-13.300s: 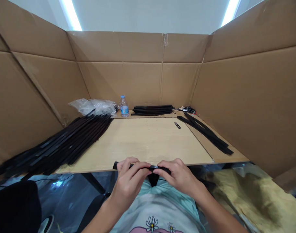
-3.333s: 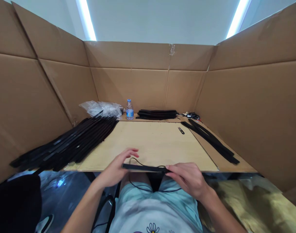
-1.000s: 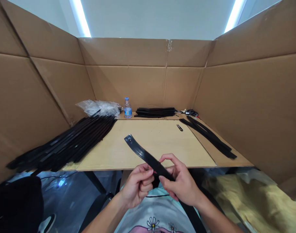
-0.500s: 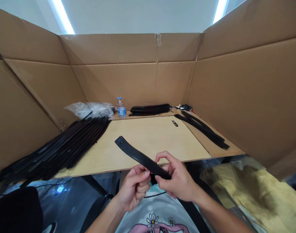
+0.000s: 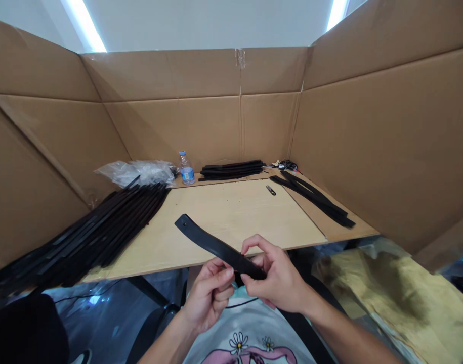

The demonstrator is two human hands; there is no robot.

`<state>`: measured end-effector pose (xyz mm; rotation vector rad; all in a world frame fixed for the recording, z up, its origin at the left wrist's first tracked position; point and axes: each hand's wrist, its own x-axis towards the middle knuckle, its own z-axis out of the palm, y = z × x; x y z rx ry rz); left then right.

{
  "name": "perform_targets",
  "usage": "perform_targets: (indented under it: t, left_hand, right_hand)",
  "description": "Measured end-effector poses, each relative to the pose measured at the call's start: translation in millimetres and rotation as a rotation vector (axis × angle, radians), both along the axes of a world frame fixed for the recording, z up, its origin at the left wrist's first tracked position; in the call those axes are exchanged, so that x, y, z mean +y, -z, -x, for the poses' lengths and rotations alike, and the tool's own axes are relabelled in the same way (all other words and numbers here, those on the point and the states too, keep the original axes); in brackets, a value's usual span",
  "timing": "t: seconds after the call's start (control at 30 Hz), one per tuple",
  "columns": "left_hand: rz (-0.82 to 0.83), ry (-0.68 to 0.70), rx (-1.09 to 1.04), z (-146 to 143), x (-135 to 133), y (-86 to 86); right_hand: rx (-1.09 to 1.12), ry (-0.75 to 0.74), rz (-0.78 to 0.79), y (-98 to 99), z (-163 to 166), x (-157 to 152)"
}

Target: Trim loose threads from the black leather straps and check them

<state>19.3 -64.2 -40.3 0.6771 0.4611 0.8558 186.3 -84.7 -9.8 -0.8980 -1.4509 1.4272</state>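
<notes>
A long black strap (image 5: 208,243), with a small hole near its rounded far end, slants up and left over the table's front edge. My right hand (image 5: 275,275) grips its lower part, fingers curled around it, and the strap runs on down past the hand over my lap. My left hand (image 5: 212,293) is closed in a pinch at the strap's lower edge, just left of the right hand. Whatever lies between its fingertips is too small or hidden to name. Farther back on the board lies a pair of small thread snips (image 5: 270,190).
Many black straps (image 5: 113,227) are heaped at the left. Behind stand a clear plastic bag (image 5: 136,173), a water bottle (image 5: 186,169) and a stack of black strips (image 5: 231,170). More straps (image 5: 314,198) lie right. Cardboard walls (image 5: 174,121) enclose the table (image 5: 216,207).
The view has shifted slightly, so the table and its items appear a little farther left. Both hands keep their hold at nearly the same spot on the strap.
</notes>
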Motion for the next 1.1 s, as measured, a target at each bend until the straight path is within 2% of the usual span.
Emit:
perform_targets:
  t: [0.67,1.1]
  left_hand:
    - [-0.021,-0.025,0.014,-6,-4,0.7]
    - [-0.157,-0.166,0.120,-14,-7,0.8]
  right_hand:
    - [-0.019,0.026,-0.007,1.4,-1,1]
    - [-0.016,0.013,0.025,2.6,-1,9]
